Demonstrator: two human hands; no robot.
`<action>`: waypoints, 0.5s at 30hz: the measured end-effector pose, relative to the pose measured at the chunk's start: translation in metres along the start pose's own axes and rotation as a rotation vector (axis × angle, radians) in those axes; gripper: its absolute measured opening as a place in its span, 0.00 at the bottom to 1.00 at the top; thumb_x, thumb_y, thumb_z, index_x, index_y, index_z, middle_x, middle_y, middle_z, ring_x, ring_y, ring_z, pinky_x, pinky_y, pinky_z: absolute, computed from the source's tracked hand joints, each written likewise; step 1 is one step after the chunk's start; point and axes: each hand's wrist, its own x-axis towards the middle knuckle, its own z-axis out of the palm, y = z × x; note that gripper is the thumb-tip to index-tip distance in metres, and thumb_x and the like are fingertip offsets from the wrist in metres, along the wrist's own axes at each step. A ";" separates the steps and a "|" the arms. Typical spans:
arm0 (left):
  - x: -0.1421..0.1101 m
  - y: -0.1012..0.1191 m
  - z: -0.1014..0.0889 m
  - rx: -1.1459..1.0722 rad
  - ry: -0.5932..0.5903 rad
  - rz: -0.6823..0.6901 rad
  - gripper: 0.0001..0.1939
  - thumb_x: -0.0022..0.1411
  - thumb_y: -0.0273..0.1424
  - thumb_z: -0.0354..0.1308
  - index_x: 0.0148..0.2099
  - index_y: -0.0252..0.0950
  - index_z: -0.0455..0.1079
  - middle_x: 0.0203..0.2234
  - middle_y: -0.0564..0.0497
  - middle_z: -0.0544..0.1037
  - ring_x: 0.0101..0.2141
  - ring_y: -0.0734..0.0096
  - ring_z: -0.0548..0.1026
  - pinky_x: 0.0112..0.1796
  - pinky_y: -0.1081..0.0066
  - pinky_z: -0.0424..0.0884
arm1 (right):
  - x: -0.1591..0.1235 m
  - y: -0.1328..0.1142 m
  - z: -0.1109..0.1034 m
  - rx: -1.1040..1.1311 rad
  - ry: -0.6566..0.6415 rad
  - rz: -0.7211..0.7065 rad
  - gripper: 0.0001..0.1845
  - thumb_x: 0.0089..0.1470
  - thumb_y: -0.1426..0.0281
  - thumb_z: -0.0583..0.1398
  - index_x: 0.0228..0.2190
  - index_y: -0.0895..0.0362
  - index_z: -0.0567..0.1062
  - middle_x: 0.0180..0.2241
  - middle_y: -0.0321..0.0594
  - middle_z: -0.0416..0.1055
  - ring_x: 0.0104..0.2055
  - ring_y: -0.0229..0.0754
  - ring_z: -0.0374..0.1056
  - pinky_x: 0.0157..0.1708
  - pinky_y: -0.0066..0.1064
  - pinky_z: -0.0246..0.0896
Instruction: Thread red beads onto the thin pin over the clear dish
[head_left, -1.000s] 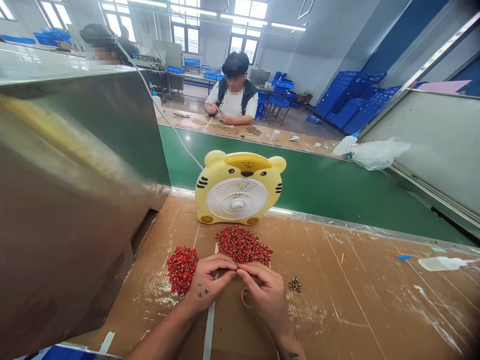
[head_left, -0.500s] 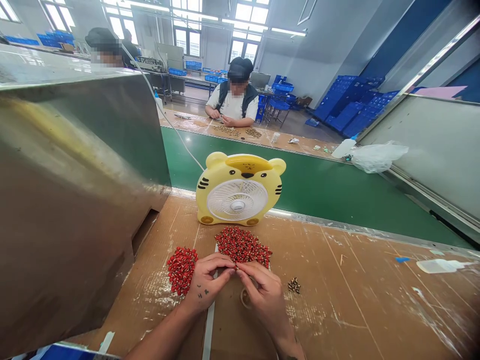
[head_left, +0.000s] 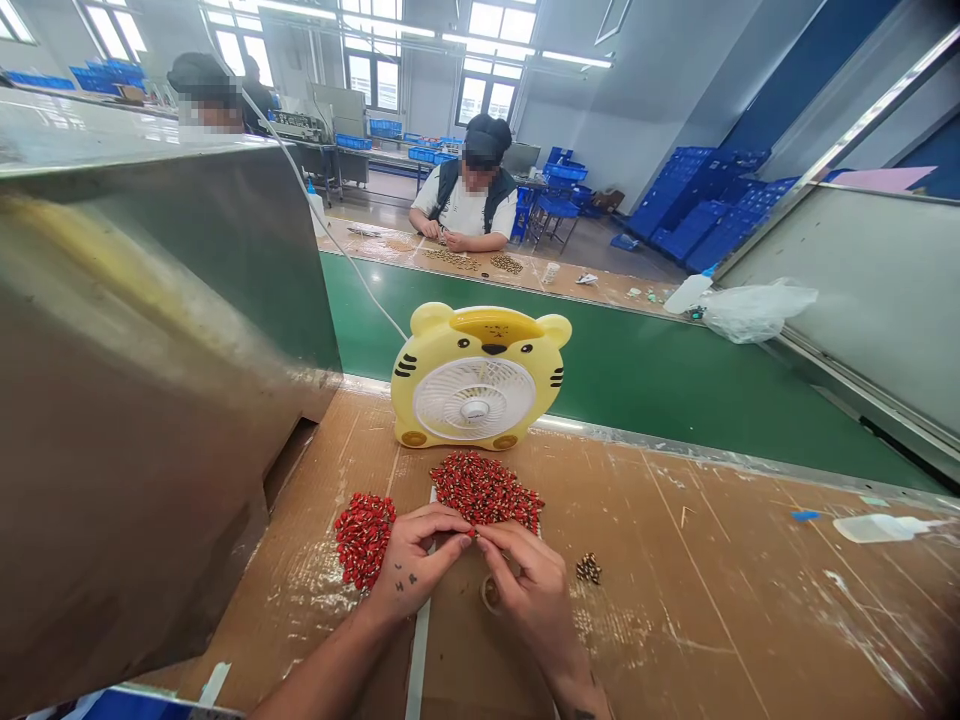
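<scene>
My left hand (head_left: 414, 562) and my right hand (head_left: 523, 585) meet above the brown cardboard bench top (head_left: 697, 580), their fingertips pinching a tiny red-and-metal piece (head_left: 472, 537). Behind the fingertips lies a large heap of similar red pieces (head_left: 486, 490). Left of my left hand is a smaller red heap (head_left: 364, 540). A little cluster of dark brass-coloured parts (head_left: 589, 569) sits right of my right hand. Partly under that hand is a small tape roll (head_left: 490, 593).
A yellow tiger-shaped fan (head_left: 476, 390) stands behind the heaps, with a green conveyor belt (head_left: 637, 390) beyond it. A steel machine housing (head_left: 150, 400) fills the left. A squeeze bottle (head_left: 877, 528) lies right. A co-worker (head_left: 465, 205) sits across the belt.
My hands stay nearly in place with the fingertips still together. The view shifts slightly, and the co-worker's head tilts lower.
</scene>
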 end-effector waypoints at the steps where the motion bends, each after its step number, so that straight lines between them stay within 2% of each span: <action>1: 0.000 0.001 0.000 0.010 0.001 -0.003 0.04 0.56 0.29 0.66 0.33 0.36 0.82 0.29 0.44 0.83 0.31 0.64 0.79 0.34 0.70 0.76 | 0.000 0.000 0.000 -0.004 0.007 -0.003 0.11 0.63 0.71 0.58 0.38 0.54 0.81 0.33 0.43 0.79 0.35 0.43 0.75 0.37 0.32 0.72; 7: 0.000 0.000 -0.001 0.021 -0.024 -0.002 0.04 0.56 0.30 0.66 0.34 0.38 0.83 0.30 0.44 0.84 0.33 0.63 0.80 0.36 0.68 0.76 | 0.000 -0.002 0.000 -0.004 -0.023 -0.011 0.11 0.62 0.72 0.58 0.40 0.53 0.81 0.35 0.43 0.80 0.37 0.43 0.75 0.39 0.32 0.71; 15: -0.002 -0.004 0.000 0.008 -0.052 0.032 0.05 0.57 0.32 0.66 0.34 0.38 0.83 0.30 0.43 0.83 0.33 0.62 0.80 0.36 0.68 0.76 | -0.001 0.000 -0.003 0.098 -0.015 0.179 0.07 0.58 0.68 0.62 0.32 0.55 0.82 0.30 0.41 0.79 0.32 0.42 0.75 0.35 0.30 0.69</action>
